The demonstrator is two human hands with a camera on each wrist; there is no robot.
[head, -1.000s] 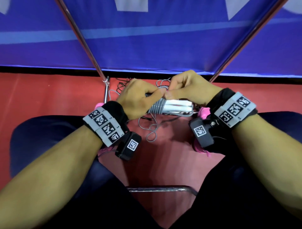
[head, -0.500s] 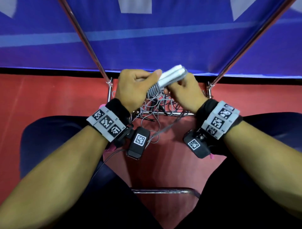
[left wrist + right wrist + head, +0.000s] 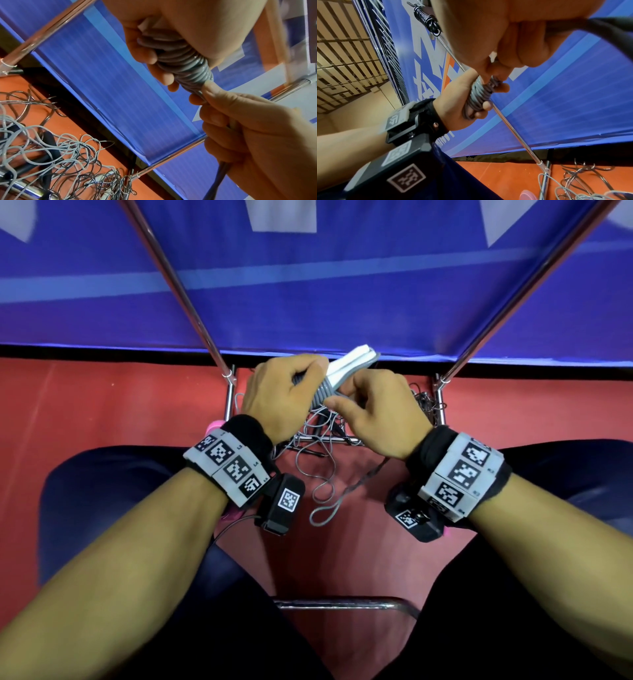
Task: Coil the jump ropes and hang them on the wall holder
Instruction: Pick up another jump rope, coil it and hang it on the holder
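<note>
A grey jump rope is wound in tight turns [image 3: 320, 393] around its two white handles [image 3: 349, 362], which point up and to the right. My left hand [image 3: 308, 378] grips the wound part [image 3: 181, 65] in its fist. Just below the coil, my right hand [image 3: 342, 402] pinches the free run of rope between thumb and fingers [image 3: 202, 94]. The rope's loose tail [image 3: 322, 494] hangs in loops toward the red floor. In the right wrist view, a coiled black rope [image 3: 426, 17] hangs high on the blue panel.
A tangle of grey and dark ropes [image 3: 60, 155] lies on the red floor around a chrome frame [image 3: 227, 395]. Two slanted chrome poles [image 3: 178, 285] brace the blue banner [image 3: 342, 302] ahead. My knees flank the gap, and a chair bar [image 3: 342, 604] crosses below.
Both hands lifted the bundle up and away from my lap. The handles swung from lying level to pointing up and right. My right hand shifted below the coil.
</note>
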